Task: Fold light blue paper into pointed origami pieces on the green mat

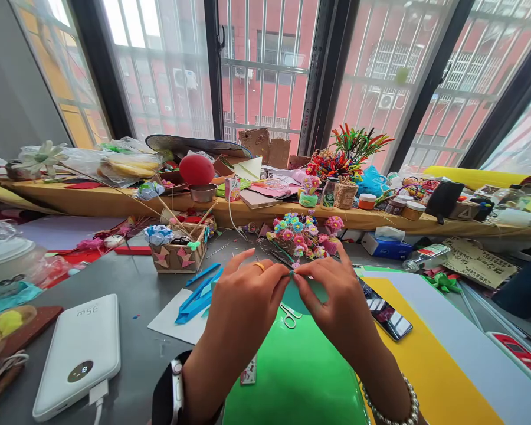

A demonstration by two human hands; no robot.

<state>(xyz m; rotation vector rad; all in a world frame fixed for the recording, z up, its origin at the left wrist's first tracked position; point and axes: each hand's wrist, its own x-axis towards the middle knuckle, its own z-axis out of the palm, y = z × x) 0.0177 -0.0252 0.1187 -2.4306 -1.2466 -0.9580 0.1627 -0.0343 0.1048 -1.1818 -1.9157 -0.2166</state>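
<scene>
My left hand (243, 304) and my right hand (336, 301) meet above the grey table, fingertips pinched together on a small green paper strip (292, 274). The left hand wears a gold ring and a smartwatch; the right wrist has a pearl bracelet. Beneath the hands lie small scissors (288, 316) and a green foam sheet (296, 372). Just beyond the hands stands a bunch of small paper flowers (298, 233).
A white power bank (82, 354) lies at the left. Blue paper strips (199, 295) rest on white paper. A phone (387, 316) lies on a yellow sheet (429, 366). A star-decorated box (177, 254) and a cluttered wooden shelf (248, 209) stand behind.
</scene>
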